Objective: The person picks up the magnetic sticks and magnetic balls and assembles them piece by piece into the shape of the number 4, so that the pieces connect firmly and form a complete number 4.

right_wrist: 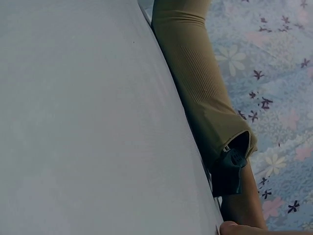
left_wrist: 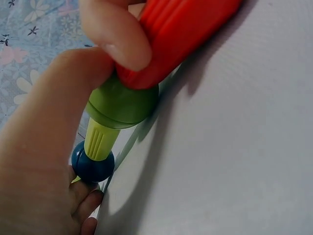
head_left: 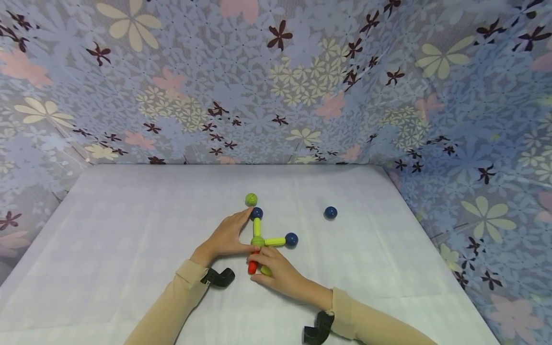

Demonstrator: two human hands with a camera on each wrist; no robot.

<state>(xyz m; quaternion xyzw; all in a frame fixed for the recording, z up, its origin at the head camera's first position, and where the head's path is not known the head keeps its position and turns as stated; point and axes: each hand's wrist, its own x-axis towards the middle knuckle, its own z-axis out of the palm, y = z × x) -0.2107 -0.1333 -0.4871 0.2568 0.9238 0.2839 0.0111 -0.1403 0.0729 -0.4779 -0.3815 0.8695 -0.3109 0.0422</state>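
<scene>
A green ball [head_left: 258,242] joins two yellow-green rods and a red rod [head_left: 253,265]. One yellow-green rod [head_left: 257,227] runs up to a blue ball [head_left: 256,213], the other rod [head_left: 276,241] right to a second blue ball [head_left: 291,239]. My left hand [head_left: 226,237] holds this assembly, its thumb at the green ball and its fingers by the upper blue ball. With its fingers my right hand [head_left: 280,274] grips the red rod. Under that hand a green piece [head_left: 266,270] partly shows. In the left wrist view, a fingertip [left_wrist: 127,46] presses the red rod [left_wrist: 186,32] against the green ball.
On the white-covered table [head_left: 129,215], a loose green ball [head_left: 251,199] lies just beyond the upper blue ball. Another blue ball [head_left: 330,212] lies farther right. Flowered cloth [head_left: 241,96] rises behind the table. The right wrist view shows mostly table and a tan sleeve [right_wrist: 195,68].
</scene>
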